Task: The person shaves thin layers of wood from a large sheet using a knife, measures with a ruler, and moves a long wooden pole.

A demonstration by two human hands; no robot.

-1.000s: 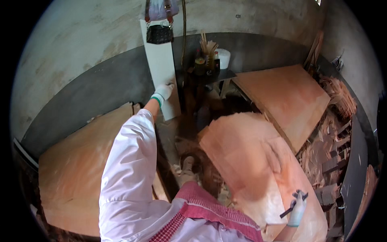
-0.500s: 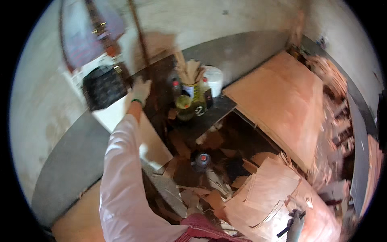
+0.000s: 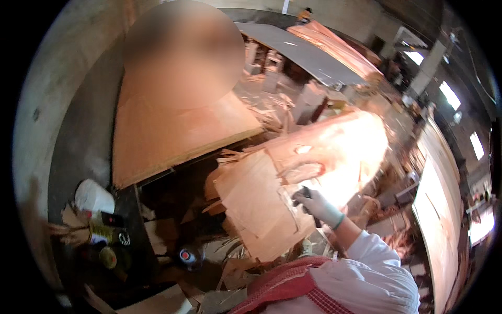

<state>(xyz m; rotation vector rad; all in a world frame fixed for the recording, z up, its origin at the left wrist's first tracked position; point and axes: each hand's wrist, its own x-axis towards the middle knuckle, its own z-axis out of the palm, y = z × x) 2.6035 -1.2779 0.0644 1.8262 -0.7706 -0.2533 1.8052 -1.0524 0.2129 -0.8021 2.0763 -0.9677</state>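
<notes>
My right hand, in a pale glove, is closed around a slim black tool whose kind I cannot make out. It hovers at or just over the near edge of a pile of thin wood veneer sheets; whether it touches them is unclear. Smaller veneer pieces lie on top of the pile, and a brightly lit, rounded part of it stretches to the far right. My left hand is out of the picture.
A broad stack of veneer stands at far left. Below it, a dark shelf holds a white roll and several bottles. A bottle with a red cap stands low among scraps. Large sheets lean at right.
My view has swung right, away from the wall with the hanging bags. My left hand, which reached toward the black bag, has left the picture. My right hand still grips the black tool.
</notes>
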